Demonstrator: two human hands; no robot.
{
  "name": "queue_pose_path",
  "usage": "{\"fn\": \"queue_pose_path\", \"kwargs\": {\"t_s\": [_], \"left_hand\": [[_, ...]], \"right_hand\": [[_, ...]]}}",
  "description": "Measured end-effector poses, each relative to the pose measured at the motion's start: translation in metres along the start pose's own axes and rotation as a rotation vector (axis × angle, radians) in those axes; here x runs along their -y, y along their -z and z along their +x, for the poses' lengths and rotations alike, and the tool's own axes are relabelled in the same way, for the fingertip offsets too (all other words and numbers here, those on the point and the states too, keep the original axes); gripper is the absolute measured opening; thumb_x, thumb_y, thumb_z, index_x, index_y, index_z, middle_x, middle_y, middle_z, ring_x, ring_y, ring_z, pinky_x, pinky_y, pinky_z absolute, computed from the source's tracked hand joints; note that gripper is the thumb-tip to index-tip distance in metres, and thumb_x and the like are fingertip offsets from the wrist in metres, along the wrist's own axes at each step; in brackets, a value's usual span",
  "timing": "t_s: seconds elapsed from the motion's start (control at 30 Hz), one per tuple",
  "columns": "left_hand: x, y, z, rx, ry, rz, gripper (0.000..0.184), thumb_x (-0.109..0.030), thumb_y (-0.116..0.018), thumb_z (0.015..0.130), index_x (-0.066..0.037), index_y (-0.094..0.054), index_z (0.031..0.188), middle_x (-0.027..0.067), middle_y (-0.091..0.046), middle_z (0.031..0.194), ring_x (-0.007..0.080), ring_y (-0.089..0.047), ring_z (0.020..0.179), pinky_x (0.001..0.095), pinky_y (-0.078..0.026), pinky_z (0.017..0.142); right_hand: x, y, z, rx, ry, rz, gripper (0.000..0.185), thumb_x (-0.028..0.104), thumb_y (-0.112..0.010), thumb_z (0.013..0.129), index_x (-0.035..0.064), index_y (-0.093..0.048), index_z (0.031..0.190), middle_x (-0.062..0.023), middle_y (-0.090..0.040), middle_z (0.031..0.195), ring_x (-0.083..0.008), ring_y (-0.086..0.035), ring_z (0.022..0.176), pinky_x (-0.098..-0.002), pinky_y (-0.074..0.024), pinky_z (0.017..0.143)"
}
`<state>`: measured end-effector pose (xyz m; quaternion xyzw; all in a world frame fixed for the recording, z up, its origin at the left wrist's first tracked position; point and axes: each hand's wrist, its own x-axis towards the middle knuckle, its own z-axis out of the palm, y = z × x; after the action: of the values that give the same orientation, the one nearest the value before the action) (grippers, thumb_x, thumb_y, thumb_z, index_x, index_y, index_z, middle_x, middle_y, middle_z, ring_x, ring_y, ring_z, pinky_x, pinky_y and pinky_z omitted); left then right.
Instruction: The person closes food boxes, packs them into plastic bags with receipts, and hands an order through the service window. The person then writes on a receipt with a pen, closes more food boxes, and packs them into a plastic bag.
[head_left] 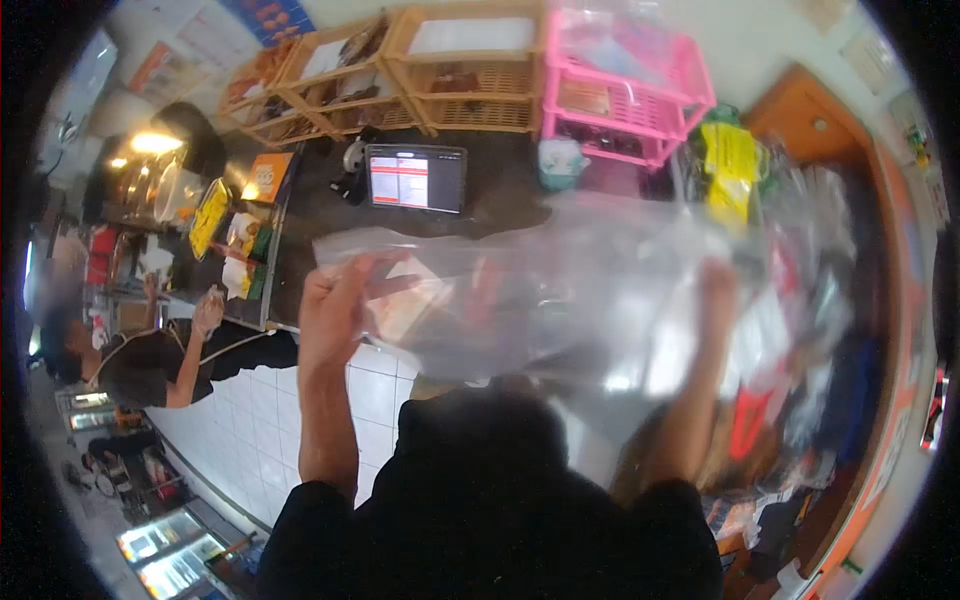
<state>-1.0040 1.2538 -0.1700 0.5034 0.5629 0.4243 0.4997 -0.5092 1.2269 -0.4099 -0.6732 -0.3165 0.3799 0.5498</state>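
A large clear plastic bag (570, 300) is stretched sideways in front of me, between my two hands. My left hand (335, 305) is closed on its left end, thumb and fingers pinched on the film. At the bag's right end is my right hand (715, 305), closed on the film but smeared by motion, so its separate fingers do not show. Close to my left hand, a pale piece with orange marks (408, 300) shows at the bag; I cannot tell whether it lies inside or behind.
A dark counter (490, 220) holds a tablet (415, 180) on a stand. Tan racks (470, 75) and a pink rack (630, 95) stand behind it. Several plastic bags (820, 220) hang at the right. Another person (150, 365) works at the left, above a tiled floor (240, 430).
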Motion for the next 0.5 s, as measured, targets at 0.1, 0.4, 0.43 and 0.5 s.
{"fn": "queue_pose_path", "kwargs": {"t_s": [0.1,0.4,0.43,0.5], "left_hand": [[-0.014,0.029,-0.01,-0.093,-0.016,-0.104,0.026,-0.014,-0.051,0.099,0.007,-0.065,0.102,0.0231,-0.066,0.115,0.0288,-0.071,0.09,0.0283,-0.058,0.061],[-0.018,0.097,-0.088,-0.124,0.062,-0.237,0.035,-0.009,-0.06,0.089,0.012,-0.056,0.116,0.0303,-0.064,0.113,0.0341,-0.072,0.078,0.021,-0.043,0.038],[-0.018,0.109,-0.099,-0.124,0.059,-0.239,0.036,-0.009,-0.06,0.088,0.014,-0.055,0.116,0.0327,-0.063,0.112,0.0347,-0.072,0.073,0.0175,-0.038,0.03],[-0.016,0.149,-0.121,-0.133,0.129,-0.24,0.035,-0.013,-0.06,0.09,0.013,-0.056,0.113,0.0318,-0.064,0.11,0.0322,-0.072,0.067,0.0204,-0.041,0.03]], "right_hand": [[-0.009,0.071,0.044,-0.218,0.054,-0.336,0.031,0.023,-0.048,0.1,0.0028,-0.059,0.121,-0.0108,-0.063,0.116,-0.0245,-0.059,0.107,-0.0399,-0.0461,0.096],[0.097,-0.248,-0.155,0.972,-0.12,0.237,0.028,0.021,-0.049,0.1,0.0052,-0.062,0.119,-0.0083,-0.065,0.113,-0.0191,-0.059,0.103,-0.0329,-0.0468,0.091],[0.022,-0.293,-0.169,1.13,-0.302,0.262,0.029,0.021,-0.051,0.099,0.0043,-0.062,0.12,-0.0073,-0.066,0.106,-0.0185,-0.061,0.097,-0.033,-0.0487,0.089],[0.016,-0.323,-0.198,1.484,-0.187,0.057,0.04,0.026,-0.061,0.092,0.0067,-0.059,0.127,-0.0102,-0.062,0.12,-0.0258,-0.057,0.112,-0.0354,-0.0432,0.099]]}}
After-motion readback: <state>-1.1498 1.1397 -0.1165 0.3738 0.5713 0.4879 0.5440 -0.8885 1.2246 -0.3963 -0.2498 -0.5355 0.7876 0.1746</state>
